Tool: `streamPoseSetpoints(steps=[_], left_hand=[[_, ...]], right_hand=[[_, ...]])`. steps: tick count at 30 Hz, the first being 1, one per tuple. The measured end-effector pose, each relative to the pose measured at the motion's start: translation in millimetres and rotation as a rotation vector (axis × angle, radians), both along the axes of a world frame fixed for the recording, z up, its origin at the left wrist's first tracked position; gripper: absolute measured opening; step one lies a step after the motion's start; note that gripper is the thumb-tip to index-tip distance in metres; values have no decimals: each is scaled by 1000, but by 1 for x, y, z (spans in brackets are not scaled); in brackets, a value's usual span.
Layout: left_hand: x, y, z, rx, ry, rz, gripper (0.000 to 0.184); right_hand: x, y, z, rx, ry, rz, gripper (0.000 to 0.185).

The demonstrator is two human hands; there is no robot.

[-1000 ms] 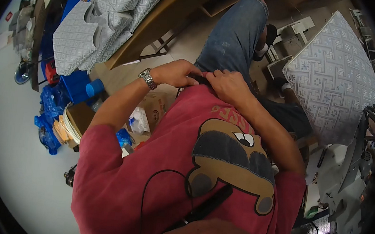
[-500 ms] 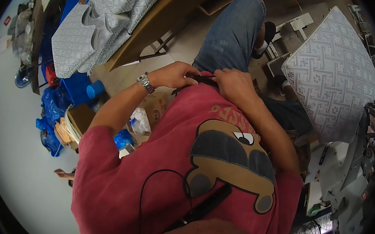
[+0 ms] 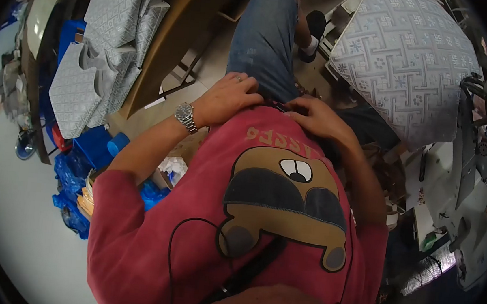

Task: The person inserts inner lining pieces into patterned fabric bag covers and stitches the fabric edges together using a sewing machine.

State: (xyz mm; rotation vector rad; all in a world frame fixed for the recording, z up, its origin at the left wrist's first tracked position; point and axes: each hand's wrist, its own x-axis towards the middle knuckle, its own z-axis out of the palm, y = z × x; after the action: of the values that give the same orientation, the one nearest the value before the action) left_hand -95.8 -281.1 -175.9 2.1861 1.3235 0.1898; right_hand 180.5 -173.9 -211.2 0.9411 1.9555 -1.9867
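At my waist, both hands meet the lower edge of the red T-shirt (image 3: 190,228) I wear. My left hand (image 3: 229,100), with a metal-band watch (image 3: 184,115) on its wrist and a ring on one finger, is closed with fingers curled at the hem; what they hold is hidden. Across from it, my right hand (image 3: 319,119) pinches the hem, its thumb on the shirt. A narrow dark strip (image 3: 276,104) shows between the hands. Just beyond are my blue denim shorts (image 3: 265,38).
Grey-white patterned pieces (image 3: 114,10) lie stacked on a brown-edged table (image 3: 164,32) at upper left. A patterned cloth-covered surface (image 3: 405,62) stands at upper right, beside machine parts (image 3: 466,189). Blue plastic bags (image 3: 72,174) are at left. A black cable (image 3: 172,250) hangs over my chest.
My left hand has turned its back upward and closed at the hem. The right hand has shifted slightly, and less of the dark strip shows between them. The view has turned.
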Motion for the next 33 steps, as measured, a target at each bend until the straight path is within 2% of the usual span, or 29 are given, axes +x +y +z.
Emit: streamPoseSetpoints(steps=[5, 8, 10, 14, 16, 21, 23, 26, 29, 33], left_hand=[[15, 16, -13, 102, -80, -85, 14], [13, 10, -10, 72, -53, -54, 13], [13, 6, -8, 88, -48, -35, 12], [15, 10, -4, 84, -20, -6, 8], [16, 11, -4, 70, 6, -2, 7], [23, 11, 1, 21, 41, 47, 7], [27, 8, 3, -76, 1, 162, 9], [28, -1, -12, -79, -92, 252, 10], [34, -4, -18, -62, -159, 275, 11], [30, -6, -14, -124, -224, 266, 12]], right_hand=[[-7, -3, -5, -21, -39, 5, 37], [-8, -7, -6, -71, -103, -58, 40], [-6, -24, -17, -47, -40, -270, 42], [-7, -34, -23, 14, -2, -334, 42], [-10, -35, -19, 5, -81, -368, 41], [-17, -37, -23, -42, -146, -400, 41], [-15, -42, -27, -67, -143, -422, 41], [-9, -40, -21, -67, -45, -382, 51], [-13, -35, -10, 18, 18, -301, 50], [-19, -47, 0, 170, -54, -319, 51]])
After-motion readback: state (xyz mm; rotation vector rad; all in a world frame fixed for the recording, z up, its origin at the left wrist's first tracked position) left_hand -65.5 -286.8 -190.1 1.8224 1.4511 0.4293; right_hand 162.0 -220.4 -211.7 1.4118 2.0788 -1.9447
